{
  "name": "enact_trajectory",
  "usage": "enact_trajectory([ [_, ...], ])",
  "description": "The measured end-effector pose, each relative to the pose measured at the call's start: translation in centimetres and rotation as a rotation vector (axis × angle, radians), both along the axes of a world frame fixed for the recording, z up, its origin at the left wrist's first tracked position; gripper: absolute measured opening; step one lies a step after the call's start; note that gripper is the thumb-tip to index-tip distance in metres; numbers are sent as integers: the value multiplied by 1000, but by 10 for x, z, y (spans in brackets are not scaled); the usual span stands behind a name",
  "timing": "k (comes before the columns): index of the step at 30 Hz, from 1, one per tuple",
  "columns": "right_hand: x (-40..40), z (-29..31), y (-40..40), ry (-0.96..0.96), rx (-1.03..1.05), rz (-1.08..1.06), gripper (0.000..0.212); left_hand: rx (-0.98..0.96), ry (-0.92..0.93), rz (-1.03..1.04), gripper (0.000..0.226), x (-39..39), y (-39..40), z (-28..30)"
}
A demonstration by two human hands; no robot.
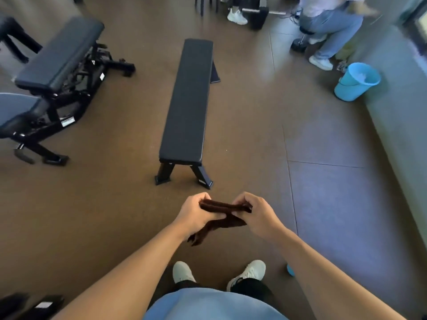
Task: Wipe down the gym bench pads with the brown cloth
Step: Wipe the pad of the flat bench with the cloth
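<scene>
From the head view, the left hand (pixel 196 214) and right hand (pixel 255 213) both pinch the brown cloth (pixel 221 214) with curled fingers, above the floor (pixel 254 135). The flat bench (pixel 188 105) stands just ahead, untouched.

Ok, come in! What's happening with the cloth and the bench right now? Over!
Both hands, left and right, gripping brown cloth, stretched between them. Flat bench straight ahead, pad untouched. Bare floor between, nothing blocking.
</scene>
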State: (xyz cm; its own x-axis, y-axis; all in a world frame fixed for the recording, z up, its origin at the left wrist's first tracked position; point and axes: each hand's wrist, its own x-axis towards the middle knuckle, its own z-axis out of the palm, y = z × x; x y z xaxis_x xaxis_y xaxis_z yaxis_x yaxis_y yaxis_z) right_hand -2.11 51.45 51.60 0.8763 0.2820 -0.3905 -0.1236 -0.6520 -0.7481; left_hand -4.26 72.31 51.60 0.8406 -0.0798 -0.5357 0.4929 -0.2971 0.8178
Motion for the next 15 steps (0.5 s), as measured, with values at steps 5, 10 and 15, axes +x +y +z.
enact_trajectory([
  [5, 12, 7, 49, 174, -79, 292, 45, 39, -24, -2, 26, 12, 41, 3],
  [10, 38, 7, 85, 8, -206, 270, 15, -45, -9, 25, 26, 43, 59, 5],
  [15, 94, 6, 109, 95, -129, 179, 29, -10, -14, 348, 34, 84, 84, -7],
])
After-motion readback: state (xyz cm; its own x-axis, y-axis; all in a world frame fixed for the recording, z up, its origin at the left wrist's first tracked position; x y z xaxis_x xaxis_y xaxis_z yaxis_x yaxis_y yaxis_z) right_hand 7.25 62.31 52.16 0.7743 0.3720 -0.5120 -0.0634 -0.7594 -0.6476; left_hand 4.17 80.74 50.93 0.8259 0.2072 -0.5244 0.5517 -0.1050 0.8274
